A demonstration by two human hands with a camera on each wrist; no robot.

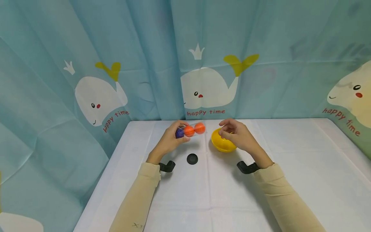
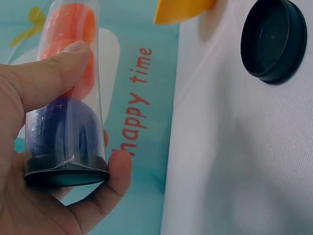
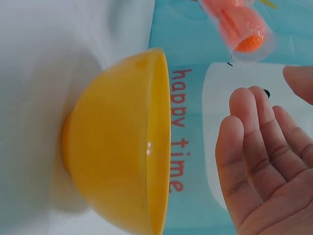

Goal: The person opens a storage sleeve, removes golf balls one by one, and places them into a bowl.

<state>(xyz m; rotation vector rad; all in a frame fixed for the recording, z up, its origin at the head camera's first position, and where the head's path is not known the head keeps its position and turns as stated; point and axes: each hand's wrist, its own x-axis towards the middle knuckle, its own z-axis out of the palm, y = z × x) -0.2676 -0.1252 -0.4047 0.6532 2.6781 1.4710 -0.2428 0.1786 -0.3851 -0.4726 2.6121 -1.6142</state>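
Note:
My left hand [image 1: 170, 137] grips a clear plastic tube [image 2: 100, 93] by its closed end, thumb along one side and fingers curled round the other. Inside it sit a dark blue ball [image 2: 63, 127] by the black end cap [image 2: 68, 176] and two orange balls [image 1: 189, 131] further along. The tube's uncapped mouth points to the right. My right hand [image 1: 236, 133] hovers over the yellow bowl [image 1: 223, 145], its fingers gently bent and holding nothing. In the right wrist view the tube's mouth shows just beyond those fingertips [image 3: 243, 100].
A round black cap [image 1: 192, 159] lies hollow side up on the white cloth-covered table [image 1: 185, 199], in front of the tube. Behind the table hangs a light blue curtain [image 1: 156, 64] printed with whales. Black camera mounts [image 1: 167, 166] sit on both wrists.

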